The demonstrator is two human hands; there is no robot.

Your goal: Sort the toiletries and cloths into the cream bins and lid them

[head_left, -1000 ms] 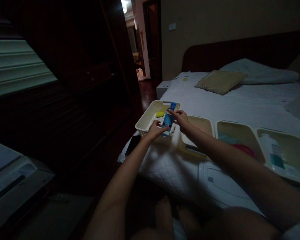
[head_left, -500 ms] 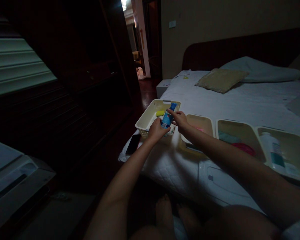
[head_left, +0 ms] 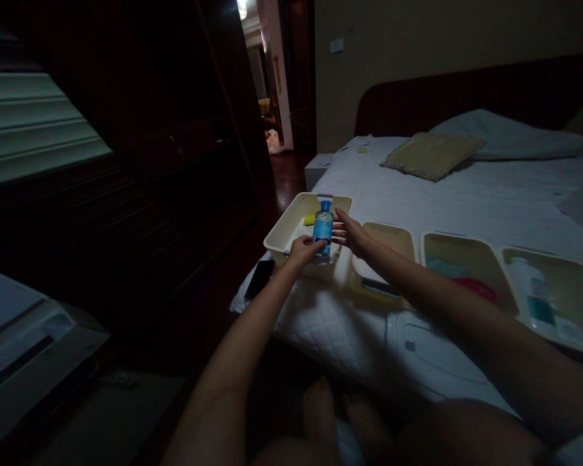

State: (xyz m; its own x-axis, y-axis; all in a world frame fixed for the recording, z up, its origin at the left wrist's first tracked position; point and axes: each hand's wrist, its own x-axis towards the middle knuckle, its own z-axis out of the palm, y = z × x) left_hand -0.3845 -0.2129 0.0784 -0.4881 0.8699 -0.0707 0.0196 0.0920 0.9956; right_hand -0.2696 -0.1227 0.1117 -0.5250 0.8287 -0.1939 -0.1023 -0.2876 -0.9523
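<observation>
Bottle [head_left: 323,226], long axis nearly upright and blue cap [head_left: 325,205] uppermost, is clamped in the left hand [head_left: 301,251] by the basket [head_left: 290,222], while the right hand [head_left: 352,233] lies just right of it, fingers outstretched, contact unclear in this dimness.

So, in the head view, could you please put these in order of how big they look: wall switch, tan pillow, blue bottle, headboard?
Largest to smallest, as they look:
1. headboard
2. tan pillow
3. blue bottle, partly covered by fingers
4. wall switch
</observation>
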